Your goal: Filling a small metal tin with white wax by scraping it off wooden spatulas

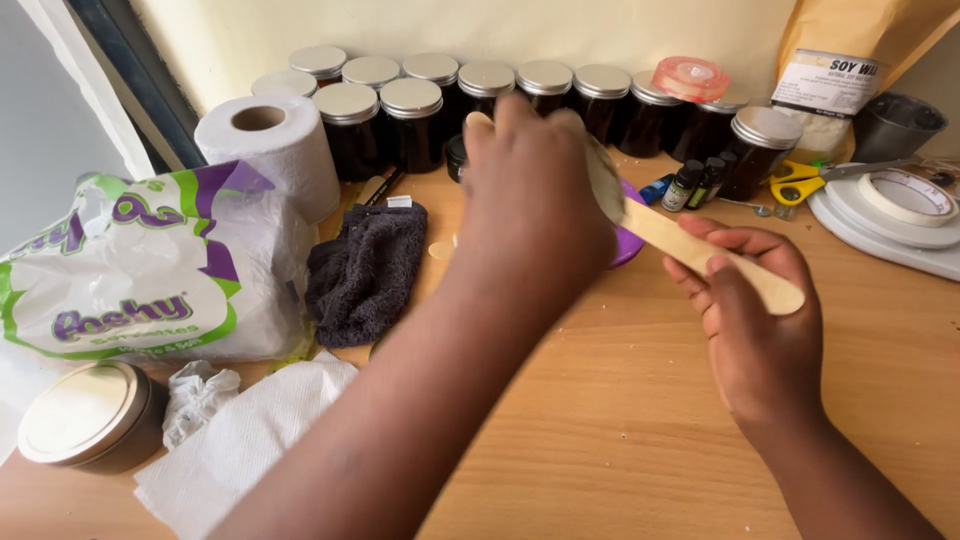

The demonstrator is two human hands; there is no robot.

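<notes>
My right hand [752, 315] grips the near end of a flat wooden stirring stick [690, 250], which slants up and left over the wooden table [640, 420]. My left hand [530, 190] reaches across above the table and closes on the stick's far end; whether it also holds a cloth or tissue there I cannot tell. A purple round thing [630, 240] lies on the table under the stick, mostly hidden by my left hand.
Several dark jars with silver lids [410, 120] line the back wall. A toilet roll [275, 140], a plastic bag [140, 270], a dark cloth [365, 270], a gold tin [85, 415], tissue [240, 440], small bottles [695, 185], scissors [800, 180], tape [905, 195] and a brown bag [850, 60] surround my hands.
</notes>
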